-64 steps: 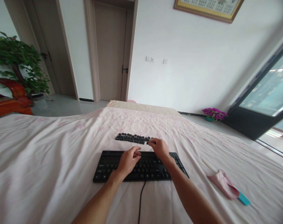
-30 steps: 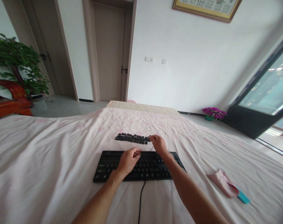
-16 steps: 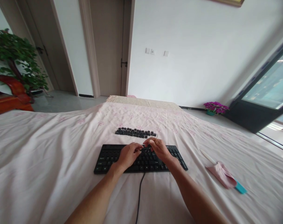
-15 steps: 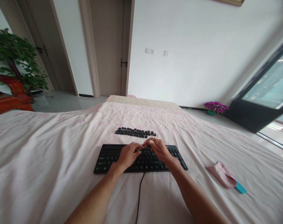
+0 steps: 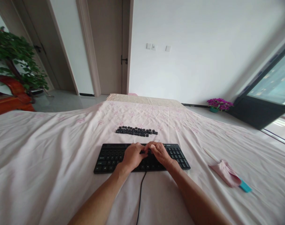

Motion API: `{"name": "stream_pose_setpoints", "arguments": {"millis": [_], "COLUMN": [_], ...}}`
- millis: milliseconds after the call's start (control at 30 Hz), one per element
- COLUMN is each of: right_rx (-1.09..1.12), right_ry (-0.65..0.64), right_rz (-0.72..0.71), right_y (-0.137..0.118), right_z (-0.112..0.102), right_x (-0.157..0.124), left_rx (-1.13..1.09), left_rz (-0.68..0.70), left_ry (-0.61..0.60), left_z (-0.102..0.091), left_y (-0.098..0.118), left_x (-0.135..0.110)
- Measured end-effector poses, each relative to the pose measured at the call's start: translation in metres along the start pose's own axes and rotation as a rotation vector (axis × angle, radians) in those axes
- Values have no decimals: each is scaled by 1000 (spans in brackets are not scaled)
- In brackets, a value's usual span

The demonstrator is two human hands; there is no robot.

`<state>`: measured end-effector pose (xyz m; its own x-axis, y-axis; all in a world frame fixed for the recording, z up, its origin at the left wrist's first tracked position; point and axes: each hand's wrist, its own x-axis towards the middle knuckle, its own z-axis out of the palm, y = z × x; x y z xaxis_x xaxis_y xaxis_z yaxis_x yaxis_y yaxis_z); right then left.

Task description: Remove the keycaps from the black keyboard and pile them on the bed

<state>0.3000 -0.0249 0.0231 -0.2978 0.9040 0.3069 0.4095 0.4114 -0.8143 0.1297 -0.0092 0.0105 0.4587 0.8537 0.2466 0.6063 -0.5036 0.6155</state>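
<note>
A black keyboard (image 5: 109,156) lies on the cloth in front of me, and both hands are over its middle. My left hand (image 5: 133,155) has its fingers bent and pinched together close to the right fingertips; what sits in that pinch is hidden. My right hand (image 5: 158,152) is closed, with its fingers curled down over the keys. Thin wire ends of what looks like a keycap puller (image 5: 157,140) stick out past its knuckles. Beyond the keyboard, loose black keycaps (image 5: 135,131) are laid out in rows.
The keyboard's cable (image 5: 140,197) runs toward me between my forearms. On the right of the pink-flowered cloth (image 5: 62,156) lie a pink cloth (image 5: 225,173) and a brush-like tool with a blue end (image 5: 245,186). A potted plant and wooden chair stand beyond the left edge.
My left hand has shifted slightly right, and its fingers now meet the right hand's fingertips. The right hand has lowered a little over the keys. The view has tilted slightly.
</note>
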Motion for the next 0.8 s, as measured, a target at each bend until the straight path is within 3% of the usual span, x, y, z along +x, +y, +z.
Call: {"name": "stream_pose_setpoints", "arguments": {"millis": [167,467,667,800], "right_rx": [-72,-167,-257,-412], "right_ry": [147,399,431,318], "right_rz": [23,85,-141,-101], "right_y": [3,-7,-12,-15], "right_z": [6,5,0,-5], "right_x": [-4,-17,-13,-5], "left_rx": [54,-59,-79,-57], "left_rz": [-67,-61,-69,-43], "left_ry": [76,93,95,107], "left_z": [10,13,11,13], "left_y": [6,2,0,-2], "left_x": [1,0,-1,-1]}}
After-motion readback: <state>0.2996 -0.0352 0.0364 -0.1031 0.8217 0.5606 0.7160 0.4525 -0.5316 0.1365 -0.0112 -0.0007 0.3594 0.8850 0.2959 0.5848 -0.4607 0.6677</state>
